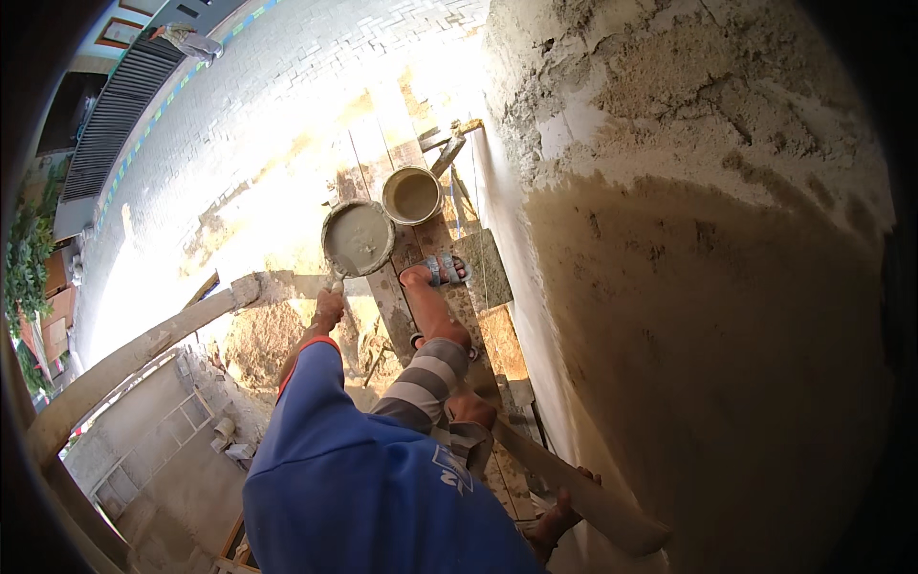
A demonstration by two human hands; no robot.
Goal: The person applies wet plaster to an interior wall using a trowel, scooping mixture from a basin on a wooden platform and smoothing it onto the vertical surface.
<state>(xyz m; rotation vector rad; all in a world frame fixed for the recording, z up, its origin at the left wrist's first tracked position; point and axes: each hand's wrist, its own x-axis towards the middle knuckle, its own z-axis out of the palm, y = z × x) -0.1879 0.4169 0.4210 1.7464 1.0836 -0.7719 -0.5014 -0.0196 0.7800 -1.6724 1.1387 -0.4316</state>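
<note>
My left hand [330, 304] is stretched forward, closed around a pale handle [338, 286] at the near rim of a round bucket [386, 256]. Wet grey mortar [359, 237] fills that bucket close to its top; the handle's far end cannot be made out. Down at the lower right, my right hand [557, 517] grips a long, flat board [583, 493] from its side, with fingertips showing over its upper edge. The board slants beside the plastered wall [708, 354]; whether it touches the wall I cannot tell.
A second bucket [413, 195] with grey contents stands just beyond the first, on wooden planks [373, 153]. My sandalled foot [442, 271] rests on the planks near the wall. A curved beam [143, 354] runs along the left. Someone [189, 42] is far off at the upper left.
</note>
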